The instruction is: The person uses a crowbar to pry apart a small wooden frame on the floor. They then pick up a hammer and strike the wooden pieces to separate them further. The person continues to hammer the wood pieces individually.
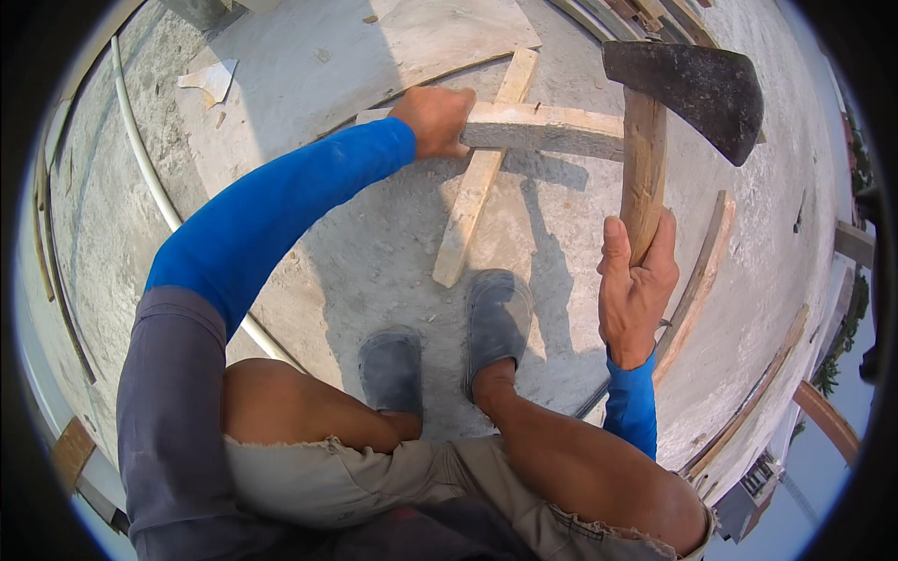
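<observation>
Pipe (150,178): I note a white length at the left, curved by the lens, running across the floor (374,252) toward the person's left knee.
Scrap (210,81): a jagged, pale piece lies on the floor to the right of the pipe's upper end.
Left hand (435,122): at the end of a blue sleeve; I find its fingers clenched over the plank near the plank's left end.
Shoes: the left shoe (391,369) and right shoe (499,318), both grey, are planted flat on the floor, a little apart.
Stick (468,220): pale wood, lying aslant; its near end is just beside the toe of the right shoe, its far end shows beyond the plank.
Plank (561,131): pale wood, set crosswise over the stick; its right part passes behind the hatchet's handle in my view.
Hatchet (644,168): wooden handle upright in view, dark head on top, broad edge toward the right.
Right hand (641,280): fingers wrapped round the lower handle, thumb along its left side.
Wood strip (700,280): I record it on the floor, right of the right hand.
</observation>
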Demonstrator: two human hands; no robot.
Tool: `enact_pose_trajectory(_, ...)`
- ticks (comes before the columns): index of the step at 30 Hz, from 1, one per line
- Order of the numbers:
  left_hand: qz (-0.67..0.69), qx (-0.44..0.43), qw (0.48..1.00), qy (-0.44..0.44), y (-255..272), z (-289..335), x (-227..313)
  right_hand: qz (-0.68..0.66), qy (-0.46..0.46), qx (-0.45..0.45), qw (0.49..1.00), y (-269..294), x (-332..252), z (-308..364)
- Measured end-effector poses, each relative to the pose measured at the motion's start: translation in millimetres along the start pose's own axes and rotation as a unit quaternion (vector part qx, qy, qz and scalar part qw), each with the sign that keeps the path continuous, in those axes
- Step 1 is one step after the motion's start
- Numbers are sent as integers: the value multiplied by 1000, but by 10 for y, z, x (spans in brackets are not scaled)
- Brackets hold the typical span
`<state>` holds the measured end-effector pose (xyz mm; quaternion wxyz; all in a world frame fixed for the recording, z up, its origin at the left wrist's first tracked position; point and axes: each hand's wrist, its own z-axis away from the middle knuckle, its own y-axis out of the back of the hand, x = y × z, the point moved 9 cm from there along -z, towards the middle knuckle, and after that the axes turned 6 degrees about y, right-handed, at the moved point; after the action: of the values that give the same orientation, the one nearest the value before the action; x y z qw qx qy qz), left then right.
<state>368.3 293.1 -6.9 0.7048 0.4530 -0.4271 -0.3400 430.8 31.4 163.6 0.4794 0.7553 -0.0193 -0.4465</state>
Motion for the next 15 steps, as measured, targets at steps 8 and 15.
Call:
enact_pose_trajectory(8,25,0,999,-34,38,22,54,187,40,-102,976,-351,57,-159)
enact_pose_trajectory(15,47,12,998,-30,19,54,12,65,57,5,996,173,-293,-117)
